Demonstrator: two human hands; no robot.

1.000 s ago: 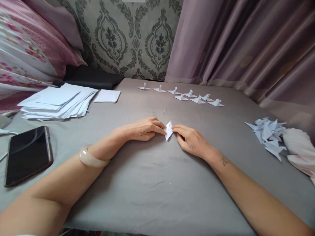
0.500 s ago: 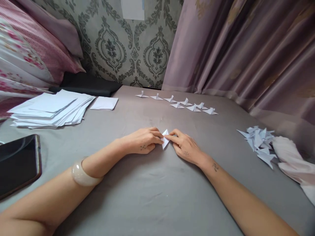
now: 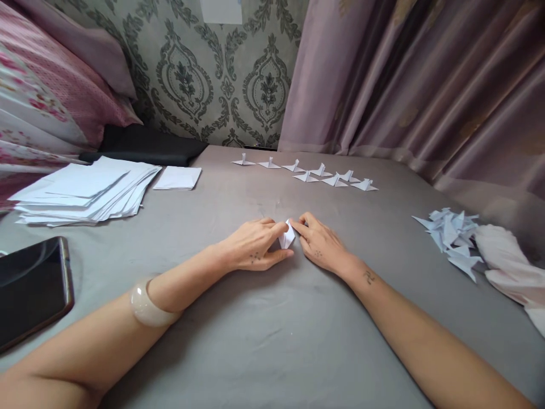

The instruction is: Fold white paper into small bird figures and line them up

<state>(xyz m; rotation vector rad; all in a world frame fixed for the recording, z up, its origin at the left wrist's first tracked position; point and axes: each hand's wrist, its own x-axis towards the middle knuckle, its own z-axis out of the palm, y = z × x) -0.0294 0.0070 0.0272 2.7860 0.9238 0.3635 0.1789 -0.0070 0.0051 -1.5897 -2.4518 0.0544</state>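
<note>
A small white folded paper [image 3: 288, 237], kite-shaped with a crease down it, is between my hands on the grey cloth. My left hand [image 3: 259, 244], a pale bangle [image 3: 147, 307] on its forearm, grips it from the left, fingers over its upper left side and thumb along its lower edge. From the right, my right hand [image 3: 319, 241] pinches the paper near its top tip with curled fingers. Part of the paper's left side is hidden under my left fingers.
Several folded paper birds [image 3: 307, 176] stand at the back. More lie heaped [image 3: 453, 230] at the right beside a pale cloth [image 3: 504, 255]. Paper sheets [image 3: 76, 193], a smaller paper stack [image 3: 177, 178] and a phone [image 3: 32, 289] are at the left.
My left thumb has moved out to the paper's lower edge. My right fingers have shifted from the paper's middle up to its top tip. The view has tilted slightly.
</note>
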